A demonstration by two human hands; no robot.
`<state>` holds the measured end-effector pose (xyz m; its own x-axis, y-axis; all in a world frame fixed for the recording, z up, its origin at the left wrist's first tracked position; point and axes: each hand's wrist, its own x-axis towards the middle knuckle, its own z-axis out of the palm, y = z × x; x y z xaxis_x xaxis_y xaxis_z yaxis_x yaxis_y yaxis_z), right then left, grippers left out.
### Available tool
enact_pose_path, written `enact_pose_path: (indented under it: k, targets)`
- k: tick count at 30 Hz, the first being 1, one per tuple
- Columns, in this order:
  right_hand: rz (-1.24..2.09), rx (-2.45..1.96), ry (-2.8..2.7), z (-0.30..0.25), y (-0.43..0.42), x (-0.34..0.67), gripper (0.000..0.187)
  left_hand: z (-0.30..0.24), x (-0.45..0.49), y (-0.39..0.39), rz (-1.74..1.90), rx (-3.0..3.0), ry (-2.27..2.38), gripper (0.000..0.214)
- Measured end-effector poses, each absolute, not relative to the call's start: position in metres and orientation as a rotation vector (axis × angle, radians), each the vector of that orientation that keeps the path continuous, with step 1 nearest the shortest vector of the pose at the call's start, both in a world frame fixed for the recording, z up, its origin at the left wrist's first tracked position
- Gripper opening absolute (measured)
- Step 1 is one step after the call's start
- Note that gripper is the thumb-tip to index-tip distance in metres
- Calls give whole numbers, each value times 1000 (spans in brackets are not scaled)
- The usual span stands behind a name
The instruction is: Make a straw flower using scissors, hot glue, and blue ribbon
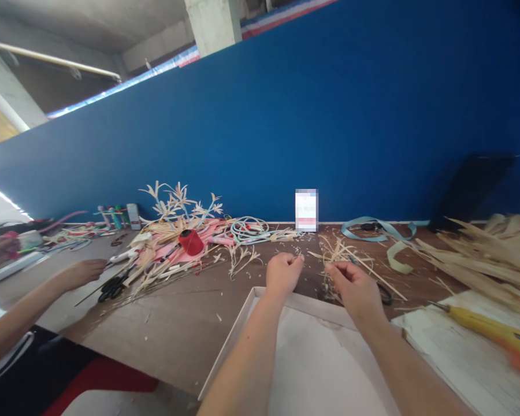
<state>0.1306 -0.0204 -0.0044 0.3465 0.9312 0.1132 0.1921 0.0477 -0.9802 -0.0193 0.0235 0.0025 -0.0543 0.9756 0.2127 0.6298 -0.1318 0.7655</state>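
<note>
My left hand (283, 273) is closed in a pinch above the far edge of a white shallow box (247, 315); what it holds is too thin to name. My right hand (355, 289) is also pinched, on thin pale straw strips (342, 251) from a small heap on the brown table (177, 323). The two hands are a short gap apart, both just in front of the straw heap. Black scissors (385, 293) lie partly hidden behind my right hand.
A co-worker's arm and hand (80, 271) reach in from the left near black scissors (112, 286). Straw flowers (177, 202), a red spool (191, 241), coiled cord (248, 229), light-blue ribbon (372, 226), dried leaves (489, 251) and a yellow-handled tool (489, 329) lie around. A blue wall (329, 115) backs the table.
</note>
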Motion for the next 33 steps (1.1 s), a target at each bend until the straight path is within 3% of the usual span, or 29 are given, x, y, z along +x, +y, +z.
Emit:
enact_pose_path:
  k: [3,8,18,23,27,31,33]
  targets:
    - [779,-1442,-1099,-5,-20,132,37,4,-15,25,883,1899,1789,28]
    - [759,-1456,-1113,-7,-19,132,37,3,-10,42,554,2017,2076,62]
    - [745,-1413,-1188,-12,-18,131,33,-7,-3,89,211,1746,2359,70]
    - [722,-1420,-1214,-13,-17,129,32,-8,-3,95,410,1672,2333,70]
    - [745,-1410,-1204,-9,-19,127,28,-1,-8,94,866,1537,2156,48]
    - [767,-1384,-1177,-4,-22,126,26,13,-17,90,981,1475,1970,26]
    - [766,-1392,-1171,-3,-22,126,27,21,-20,85,1022,1435,1806,26]
